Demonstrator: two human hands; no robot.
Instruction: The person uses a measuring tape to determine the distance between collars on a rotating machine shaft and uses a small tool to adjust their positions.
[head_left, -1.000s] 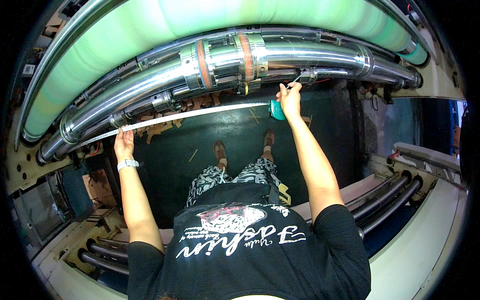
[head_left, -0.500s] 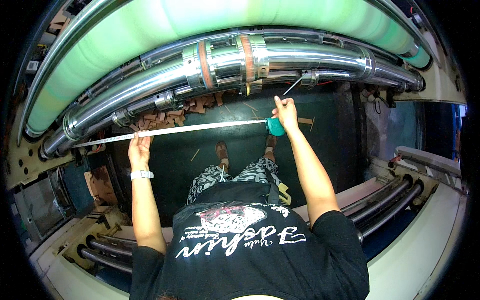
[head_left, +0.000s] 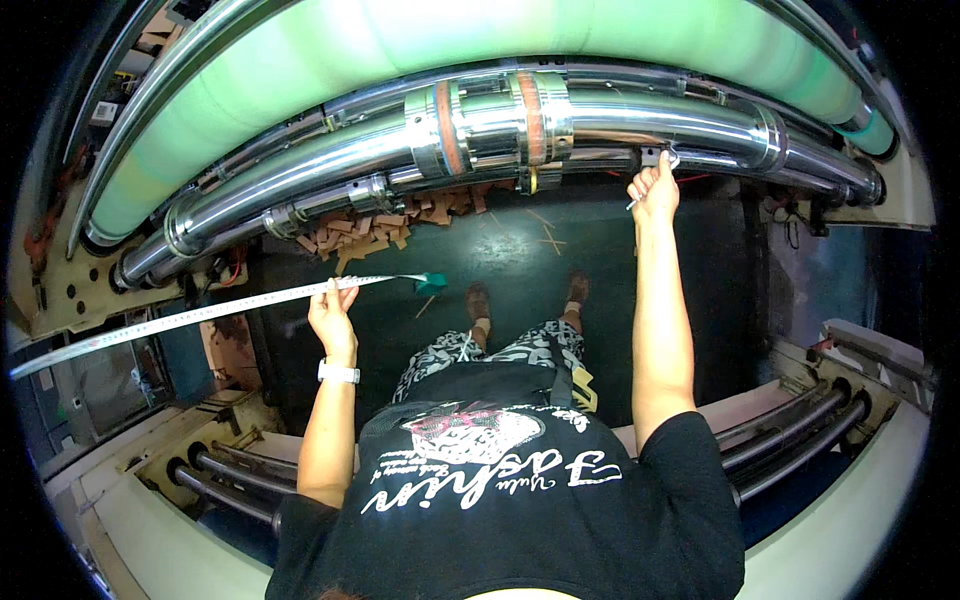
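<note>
The white blade of a tape measure (head_left: 225, 305) runs through my left hand (head_left: 332, 312), pinched between thumb and fingers. To the left the blade stretches far out past the machine's side frame. Its green case (head_left: 430, 284) hangs from the other end, just right of my left hand. My right hand (head_left: 654, 190) reaches forward and closes around a thin metal rod (head_left: 631, 205) at a collar on the lower shaft. Only short bits of the rod show, so its full shape is hidden by my fingers.
A large pale green roller (head_left: 480, 40) spans the far side. Before it lies a chrome shaft (head_left: 660, 115) with clamped collars (head_left: 432, 130). Cardboard scraps (head_left: 365, 232) litter the dark floor (head_left: 510, 240). More rollers (head_left: 790, 440) stand behind me on both sides.
My right hand has let go of the tape measure's case and moved forward onto the metal rod. The tape has slid left through my left hand, with the case now hanging near it.
</note>
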